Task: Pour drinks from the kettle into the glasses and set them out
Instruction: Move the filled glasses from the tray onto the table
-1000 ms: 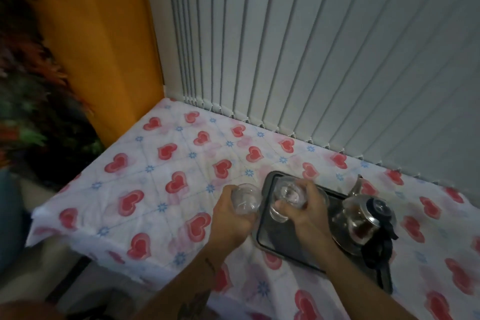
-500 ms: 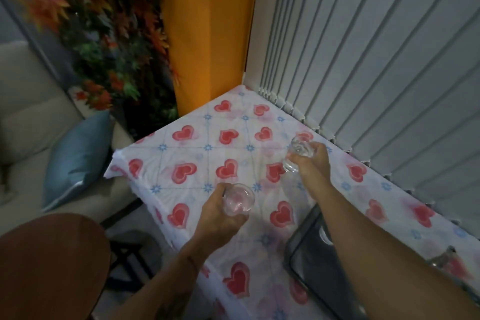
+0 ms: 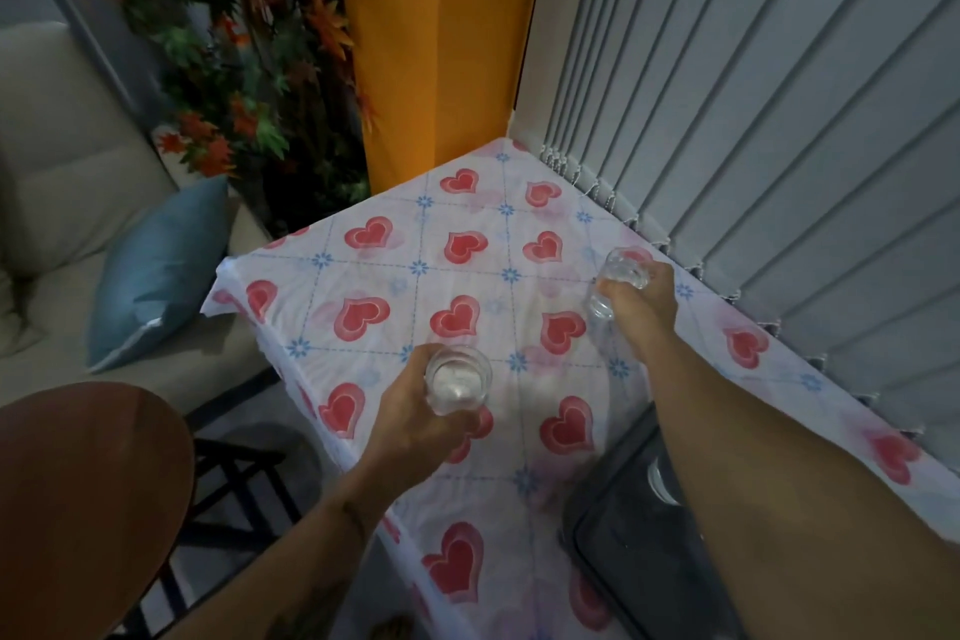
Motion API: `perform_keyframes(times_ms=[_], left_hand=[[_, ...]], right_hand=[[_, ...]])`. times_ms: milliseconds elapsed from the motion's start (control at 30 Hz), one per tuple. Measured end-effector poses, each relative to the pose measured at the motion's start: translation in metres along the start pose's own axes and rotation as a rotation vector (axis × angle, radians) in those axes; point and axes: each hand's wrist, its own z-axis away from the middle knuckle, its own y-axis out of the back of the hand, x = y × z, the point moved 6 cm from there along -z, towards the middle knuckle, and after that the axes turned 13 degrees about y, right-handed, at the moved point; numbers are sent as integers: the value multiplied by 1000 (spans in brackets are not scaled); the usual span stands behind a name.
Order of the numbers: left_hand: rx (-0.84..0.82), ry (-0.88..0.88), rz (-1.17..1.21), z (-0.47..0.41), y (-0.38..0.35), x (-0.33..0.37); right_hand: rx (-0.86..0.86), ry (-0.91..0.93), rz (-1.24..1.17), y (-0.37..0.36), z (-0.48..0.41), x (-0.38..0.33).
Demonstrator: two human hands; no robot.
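My left hand (image 3: 410, 424) grips a small clear glass (image 3: 457, 379) upright over the heart-patterned tablecloth (image 3: 395, 286), near the table's left edge. Further back, close to the blinds, my right hand (image 3: 647, 312) holds a second clear glass (image 3: 615, 283) tilted on its side just above the cloth. I cannot tell whether either glass touches the table. A dark tray (image 3: 618, 546) lies at the lower right, partly under my right forearm, with the rim of another glass (image 3: 660, 481) showing on it. The kettle is out of view.
Vertical blinds (image 3: 753, 120) run along the table's far right side and an orange wall (image 3: 441, 31) stands behind the corner. Left of the table are a beige sofa (image 3: 67, 182) with a blue cushion (image 3: 161, 270), autumn-leaf plants (image 3: 234, 42) and a round brown stool (image 3: 88, 499).
Both hands lifted a glass off the tray and carried them left across the table. My view swung left, so the kettle left the frame. Since half a second ago the hands have barely shifted.
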Motion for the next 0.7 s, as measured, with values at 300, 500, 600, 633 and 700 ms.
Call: perform_keyframes(times_ms=[300, 500, 600, 633, 700], left_hand=[[-27, 8, -2, -4, 0, -1], [-67, -21, -33, 0, 2, -2], [-76, -55, -66, 4, 3, 6], [-76, -47, -84, 5, 3, 7], [-59, -16, -123, 5, 5, 11]], right_hand=[[12, 24, -28, -6, -19, 2], [-29, -41, -11, -5, -18, 11], [-28, -104, 21, 5, -8, 8], [-3, -108, 8, 9, -3, 6], [53, -91, -52, 18, 14, -2]])
